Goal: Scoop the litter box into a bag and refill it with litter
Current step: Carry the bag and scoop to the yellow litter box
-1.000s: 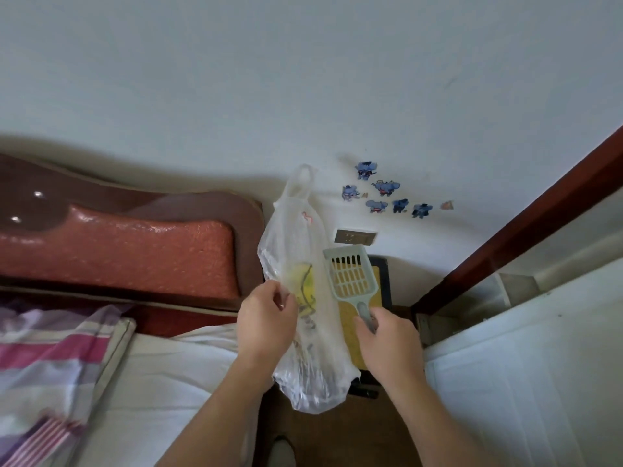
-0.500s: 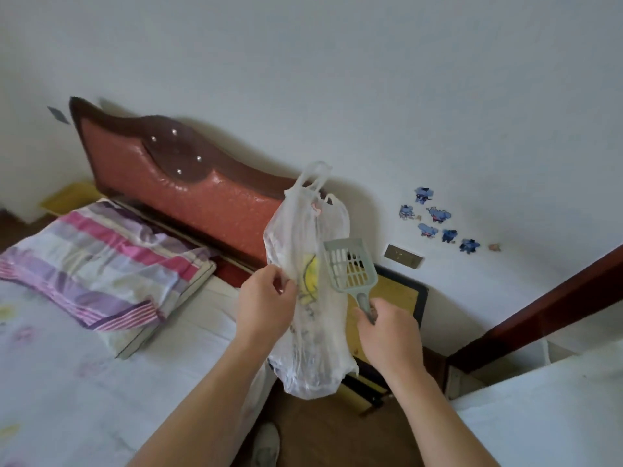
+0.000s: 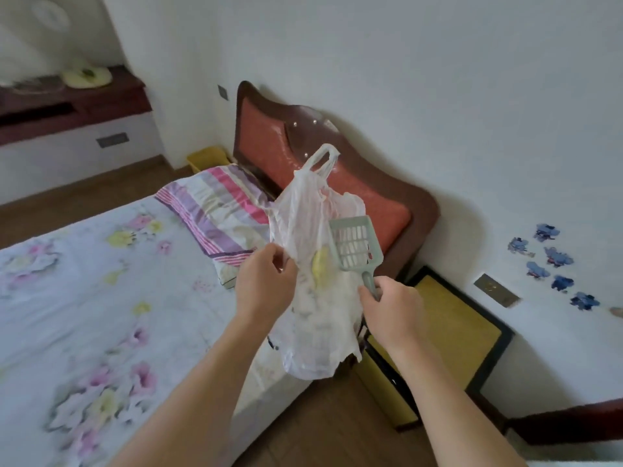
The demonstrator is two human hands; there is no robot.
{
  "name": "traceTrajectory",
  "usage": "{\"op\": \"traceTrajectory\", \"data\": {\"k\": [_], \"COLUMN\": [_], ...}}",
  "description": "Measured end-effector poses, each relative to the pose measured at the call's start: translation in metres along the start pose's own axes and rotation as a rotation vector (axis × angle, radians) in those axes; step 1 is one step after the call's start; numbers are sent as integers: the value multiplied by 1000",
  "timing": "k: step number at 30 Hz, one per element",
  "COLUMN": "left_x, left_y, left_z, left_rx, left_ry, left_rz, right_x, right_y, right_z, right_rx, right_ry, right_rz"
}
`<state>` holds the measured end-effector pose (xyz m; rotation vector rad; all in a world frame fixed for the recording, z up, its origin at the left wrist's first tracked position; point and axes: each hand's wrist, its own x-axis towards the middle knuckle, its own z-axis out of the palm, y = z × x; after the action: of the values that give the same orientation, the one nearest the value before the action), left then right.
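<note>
A thin white plastic bag (image 3: 312, 298) hangs in the air in front of me, its handle loops standing up and a yellow patch showing through its side. My left hand (image 3: 264, 284) pinches the bag's left side. My right hand (image 3: 392, 308) grips the handle of a pale green slotted litter scoop (image 3: 355, 242), whose blade points up against the bag's right side. No litter box is in view.
A bed (image 3: 84, 315) with a floral sheet and a striped pillow (image 3: 219, 214) fills the left. Its red padded headboard (image 3: 269, 146) stands against the white wall. A yellow-topped, black-framed bedside cabinet (image 3: 455, 332) is at the right, on wooden floor (image 3: 323, 429).
The view has swung left and down, bringing the bed and pillow into view. Both hands keep the same hold on the bag and the scoop.
</note>
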<state>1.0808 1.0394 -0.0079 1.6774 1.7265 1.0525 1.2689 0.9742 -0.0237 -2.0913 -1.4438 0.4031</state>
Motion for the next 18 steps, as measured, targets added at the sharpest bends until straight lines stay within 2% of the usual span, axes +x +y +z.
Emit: {"op": "traceTrajectory", "data": {"k": [7, 18], "left_x": [-10, -71], "left_y": [-84, -214], "left_z": [-109, -309], "left_rx": [21, 52], "left_ry": [166, 445], "left_rz": [-94, -235], "right_x": [-39, -148], "right_y": [-104, -273], "right_z": [66, 182], "right_rx": [0, 32], "right_ry": [-83, -293], "right_rz": [-185, -407]}}
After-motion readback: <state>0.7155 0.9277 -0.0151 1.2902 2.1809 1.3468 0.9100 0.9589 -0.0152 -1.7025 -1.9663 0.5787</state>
